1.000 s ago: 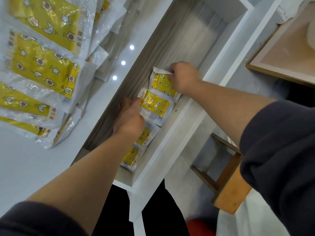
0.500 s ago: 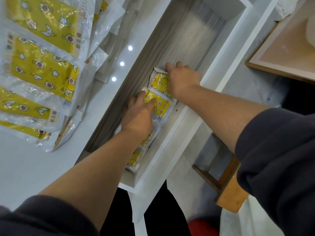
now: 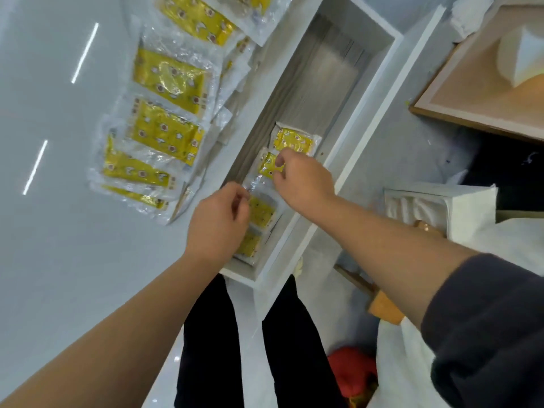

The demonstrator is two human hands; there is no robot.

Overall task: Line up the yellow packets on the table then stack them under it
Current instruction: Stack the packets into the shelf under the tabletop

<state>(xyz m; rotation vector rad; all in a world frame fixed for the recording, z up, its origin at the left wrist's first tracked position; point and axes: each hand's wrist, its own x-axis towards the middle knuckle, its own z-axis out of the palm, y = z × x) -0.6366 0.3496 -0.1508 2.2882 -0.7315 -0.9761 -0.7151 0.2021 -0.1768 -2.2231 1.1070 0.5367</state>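
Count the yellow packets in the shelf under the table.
4, in a row: farthest packet; second packet at the right hand; third packet by the left hand; nearest packet. More may lie beneath.

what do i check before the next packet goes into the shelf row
1. Right hand grip on the second packet: ok, thumb and finger pinch it.
2. Left hand grip: ok, it seems to pinch that packet's clear near end.
3. Far packet lying flat: ok.
4. Near packets lined up: cannot tell, the left hand covers part of them.
5. Room in the shelf: ok, bare floor beyond the far packet.
6. Table packets all moved: not ok, several not moved yet.
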